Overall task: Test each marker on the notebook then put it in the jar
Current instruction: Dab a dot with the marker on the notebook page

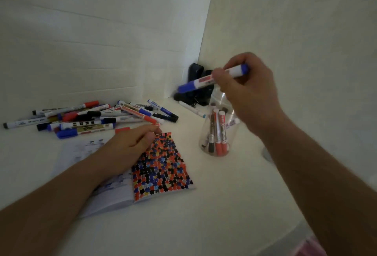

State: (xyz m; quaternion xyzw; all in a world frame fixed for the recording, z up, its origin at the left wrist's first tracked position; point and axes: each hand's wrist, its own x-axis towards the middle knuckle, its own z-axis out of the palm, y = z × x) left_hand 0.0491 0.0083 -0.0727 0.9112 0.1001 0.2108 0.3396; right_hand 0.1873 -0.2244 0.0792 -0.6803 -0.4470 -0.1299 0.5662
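Step in hand: deposit. The right hand (247,88) grips a capped blue marker (213,78) between thumb and fingers, holding it nearly level in the air just above the mouth of the clear jar (219,133). The jar stands upright on the white surface (224,204), right of the notebook (161,166), and already holds several markers, red and black caps downward.

The left hand (132,145) rests on the open notebook, fingers loosely curled near the page's top edge; whether it pinches anything cannot be told. The right-hand page is almost filled with red, blue and black test marks.

A pile of markers (91,119) lies behind the notebook — by the look of it the untested stock, so the task is far from finished.

Judgement: the next move calls for tipping the blue marker toward vertical, then lowering it through the mouth — without knocking the light jar.
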